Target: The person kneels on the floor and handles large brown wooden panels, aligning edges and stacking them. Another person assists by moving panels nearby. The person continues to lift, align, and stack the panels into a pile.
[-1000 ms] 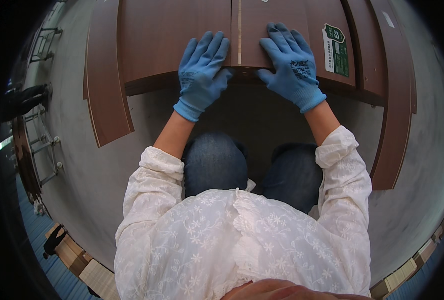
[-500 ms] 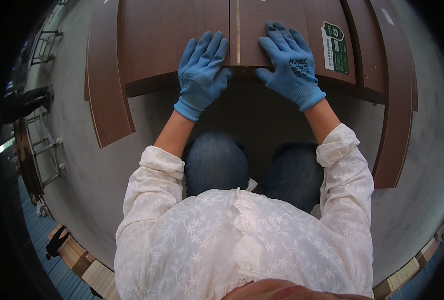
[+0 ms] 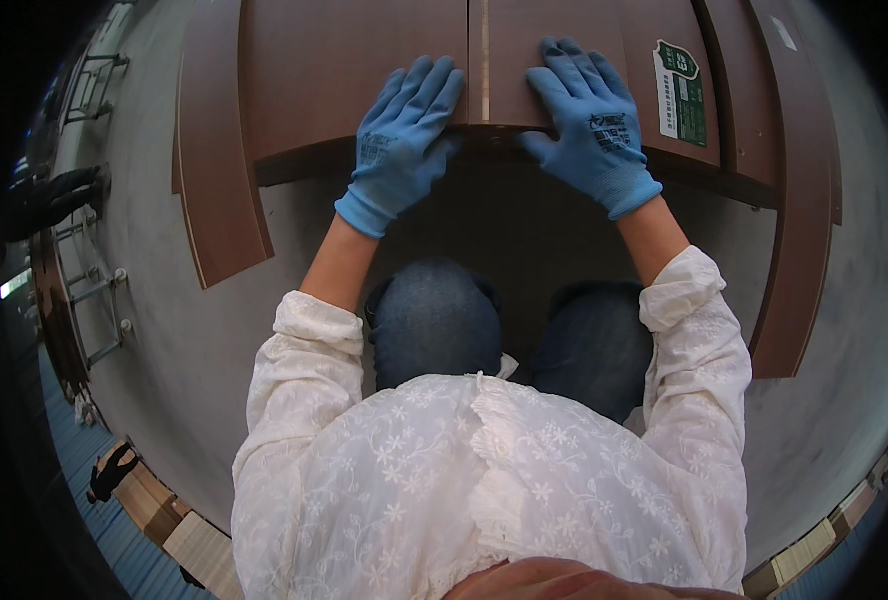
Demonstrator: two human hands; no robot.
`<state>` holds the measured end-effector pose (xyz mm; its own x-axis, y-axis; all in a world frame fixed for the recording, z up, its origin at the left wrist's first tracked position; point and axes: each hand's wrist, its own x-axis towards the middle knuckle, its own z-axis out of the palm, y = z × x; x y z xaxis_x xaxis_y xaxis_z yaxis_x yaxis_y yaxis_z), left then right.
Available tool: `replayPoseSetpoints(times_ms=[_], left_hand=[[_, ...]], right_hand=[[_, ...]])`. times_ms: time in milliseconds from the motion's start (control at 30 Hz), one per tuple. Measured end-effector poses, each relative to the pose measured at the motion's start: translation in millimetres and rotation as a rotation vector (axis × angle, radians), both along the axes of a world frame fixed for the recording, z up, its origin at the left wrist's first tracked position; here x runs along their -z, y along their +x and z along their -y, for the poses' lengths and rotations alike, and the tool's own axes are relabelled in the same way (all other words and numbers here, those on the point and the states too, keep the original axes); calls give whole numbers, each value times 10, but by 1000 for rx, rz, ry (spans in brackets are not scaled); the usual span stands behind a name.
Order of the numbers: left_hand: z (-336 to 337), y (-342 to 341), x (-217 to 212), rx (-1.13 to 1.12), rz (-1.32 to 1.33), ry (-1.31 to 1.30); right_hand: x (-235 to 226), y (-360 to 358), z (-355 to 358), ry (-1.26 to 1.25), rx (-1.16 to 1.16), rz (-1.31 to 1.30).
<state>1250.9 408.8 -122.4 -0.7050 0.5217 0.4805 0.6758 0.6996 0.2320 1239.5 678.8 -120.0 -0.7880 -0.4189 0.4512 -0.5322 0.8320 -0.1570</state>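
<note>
Both my hands wear light blue work gloves. Fingers stretched, my left hand (image 3: 399,145) lies flat on the near edge of a left brown wood-look panel (image 3: 334,70), its thumb at the edge. My right hand (image 3: 596,135) rests the same way on the right brown panel (image 3: 644,35), fingers spread and thumb near the edge. Between the hands runs a narrow pale strip (image 3: 486,60) beside a dark seam. A green and white label (image 3: 679,95) is stuck on the right panel. Neither hand holds anything; the panels' undersides are hidden.
Long narrow brown boards extend toward me at the left (image 3: 219,190) and right (image 3: 794,240). Metal-framed racks (image 3: 99,310) stand on the grey floor (image 3: 179,400) at the left. A person in dark clothes (image 3: 114,470) is near cardboard (image 3: 204,550) at the lower left.
The panels sit slightly farther right in view. My left wrist has tilted slightly outward, to the left. Both hands remain on the panels.
</note>
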Motion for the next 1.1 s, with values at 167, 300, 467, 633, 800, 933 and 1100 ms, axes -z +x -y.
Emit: replayPoseSetpoints(times_ms=[167,300,467,633,800,933,1100], left_hand=[[-18,-9,47,-27,-18,9],[-18,-13,87,-43,-51,-3],[-19,-18,99,-52,-62,-24],[-46,-16,72,-49,-66,-14],[-115,-16,59,-66,-89,51],[-171,-5,58,-89,-110,67],[-184,1,49,-89,-116,51]], right_hand=[[2,-3,8,-5,-3,-18],[4,1,9,4,0,-19],[15,-2,6,6,-3,-26],[21,-10,-6,0,-5,-31],[9,-13,-5,0,-5,-34],[-12,-10,-11,-3,-6,-20],[-25,7,-44,-11,-18,-29]])
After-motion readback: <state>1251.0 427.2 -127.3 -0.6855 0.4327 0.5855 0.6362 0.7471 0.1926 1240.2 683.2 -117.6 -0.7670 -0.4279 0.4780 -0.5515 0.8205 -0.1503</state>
